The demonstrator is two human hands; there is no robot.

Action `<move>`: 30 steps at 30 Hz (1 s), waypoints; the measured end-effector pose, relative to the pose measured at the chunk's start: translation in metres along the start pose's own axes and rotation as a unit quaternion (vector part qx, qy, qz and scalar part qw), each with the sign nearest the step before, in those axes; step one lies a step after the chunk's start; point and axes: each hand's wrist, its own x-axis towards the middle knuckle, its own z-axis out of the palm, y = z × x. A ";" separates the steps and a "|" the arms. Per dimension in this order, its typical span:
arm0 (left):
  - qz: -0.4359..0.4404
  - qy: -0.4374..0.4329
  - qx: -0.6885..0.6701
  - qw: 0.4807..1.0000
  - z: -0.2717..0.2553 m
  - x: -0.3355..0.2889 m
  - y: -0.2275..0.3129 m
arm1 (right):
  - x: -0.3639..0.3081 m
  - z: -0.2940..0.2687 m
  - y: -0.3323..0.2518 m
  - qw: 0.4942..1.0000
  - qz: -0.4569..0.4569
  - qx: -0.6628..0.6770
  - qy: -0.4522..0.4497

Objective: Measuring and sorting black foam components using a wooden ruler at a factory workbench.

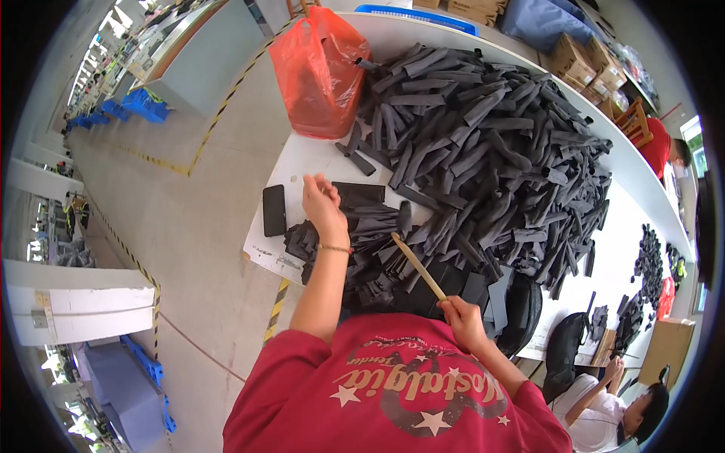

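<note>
My right hand (pixel 464 321) is closed around the lower end of a pale wooden stick (pixel 420 266). The stick slants up and to the left, its tip beside a short dark fabric tube (pixel 405 217); I cannot tell whether the two touch. My left hand (pixel 325 205) is raised over the table's left part, fingers loosely bent and apart, with nothing visible in it. Below and beside it lie flat dark fabric strips (pixel 370 226) in layered bundles. A large heap of dark grey fabric tubes (pixel 483 143) covers the table beyond the stick.
A black phone (pixel 274 211) lies at the left edge of the white table (pixel 264 245). A red plastic bag (pixel 321 83) stands at the far left corner, and a blue tray (pixel 415 19) sits behind the table's rim. Another person (pixel 604 408) works at the lower right, near a black bag (pixel 568 351).
</note>
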 end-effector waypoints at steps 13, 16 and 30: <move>-0.486 -0.280 -0.108 0.821 0.005 -0.045 -0.059 | -0.006 -0.001 0.004 1.000 0.005 0.014 0.011; -0.457 -0.216 -0.110 0.856 0.007 -0.035 -0.073 | -0.022 -0.013 0.000 0.995 0.071 0.063 -0.043; -0.361 -0.134 -0.135 0.913 -0.001 -0.048 -0.097 | 0.105 0.023 -0.039 0.986 -0.165 0.031 0.006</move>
